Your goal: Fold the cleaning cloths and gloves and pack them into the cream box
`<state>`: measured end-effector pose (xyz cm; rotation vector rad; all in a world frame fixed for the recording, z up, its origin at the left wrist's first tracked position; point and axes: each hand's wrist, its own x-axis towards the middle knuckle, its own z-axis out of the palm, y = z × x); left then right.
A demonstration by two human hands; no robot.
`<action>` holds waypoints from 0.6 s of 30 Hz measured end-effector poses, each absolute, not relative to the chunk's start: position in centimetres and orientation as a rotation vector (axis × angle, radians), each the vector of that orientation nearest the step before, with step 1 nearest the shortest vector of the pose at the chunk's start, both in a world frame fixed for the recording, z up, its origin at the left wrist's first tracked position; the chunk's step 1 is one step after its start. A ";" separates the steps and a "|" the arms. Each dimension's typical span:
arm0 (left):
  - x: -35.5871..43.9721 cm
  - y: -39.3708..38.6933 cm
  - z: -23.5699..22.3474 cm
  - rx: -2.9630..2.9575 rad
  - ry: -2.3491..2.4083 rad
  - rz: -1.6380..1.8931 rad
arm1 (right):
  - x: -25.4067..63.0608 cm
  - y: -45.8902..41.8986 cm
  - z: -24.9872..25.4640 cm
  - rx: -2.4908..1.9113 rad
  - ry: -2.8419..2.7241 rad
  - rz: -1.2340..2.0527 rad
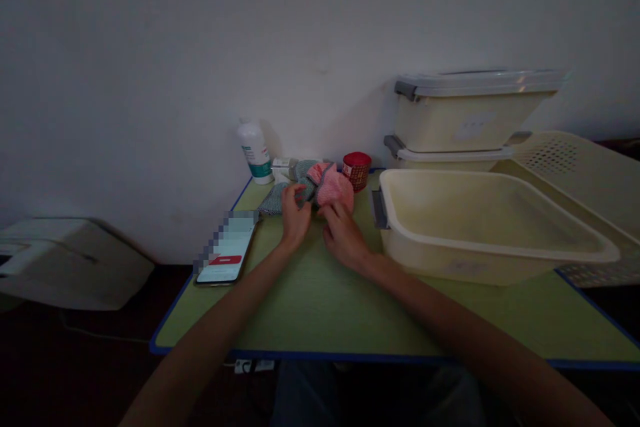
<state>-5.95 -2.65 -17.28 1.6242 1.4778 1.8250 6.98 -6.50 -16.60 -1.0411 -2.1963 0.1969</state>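
Note:
Bunched cloths lie near the back of the table, a grey-green cloth [273, 201] on the left and a pink cloth [336, 188] with a dark edge on the right. My left hand [296, 217] has its fingers curled around part of the grey-green cloth. Close beside it, my right hand [343, 232] pinches the near edge of the pink cloth. The fingertips are partly hidden in the folds, and I cannot tell if the cloths are joined.
A white bottle [256, 153], a small white box [283, 167] and a red round container [357, 171] stand behind. A phone [225, 255] lies left on the green table [330, 320]. On the right are an open cream bin [430, 253], stacked lidded boxes [460, 123] and a perforated basket [590, 180].

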 end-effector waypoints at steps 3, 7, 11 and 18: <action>-6.4 -2.4 -18.3 1.686 1.515 1.773 | 6.9 -5.0 -17.5 -1.111 -2.172 0.149; -6.2 -2.2 -19.3 1.793 1.535 1.618 | 7.2 -4.3 -18.7 -1.152 -2.209 0.156; -6.1 -2.0 -20.1 1.868 1.546 1.483 | 8.0 -3.4 -19.1 -1.113 -2.261 0.189; -6.0 -2.7 -19.4 2.002 1.589 1.541 | 8.8 -3.4 -17.8 -1.070 -2.281 0.222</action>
